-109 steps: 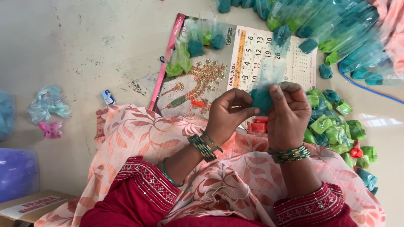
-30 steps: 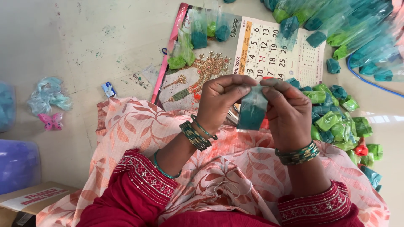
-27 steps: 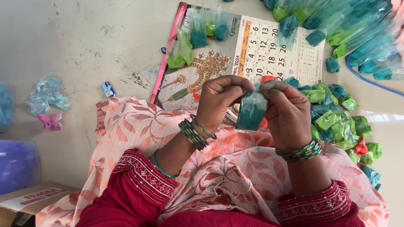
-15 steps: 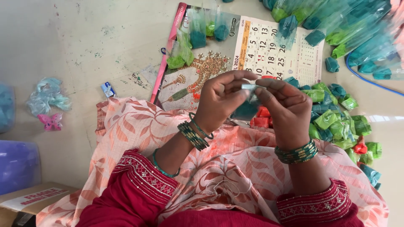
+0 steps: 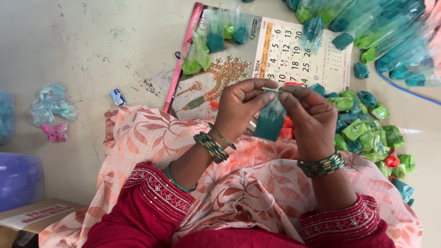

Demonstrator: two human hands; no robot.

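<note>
Packet (image 5: 270,120): teal, hangs long axis vertical, over lap, near calendar's (image 5: 294,50) lower edge | left hand (image 5: 241,110) and right hand (image 5: 311,118): both pinch its top edge, thumbs meeting, equally near | green packets (image 5: 367,135): heaped on floor, right.

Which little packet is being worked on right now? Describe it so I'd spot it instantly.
Start at the wall calendar lying on the floor, then drop to the hands just below it. Left hand and right hand pinch the top of a teal powder packet, the only one hanging in the air.

Two hands (image 5: 243,108), one teal packet (image 5: 270,120), one calendar (image 5: 294,55), one pink butterfly clip (image 5: 54,132)
</note>
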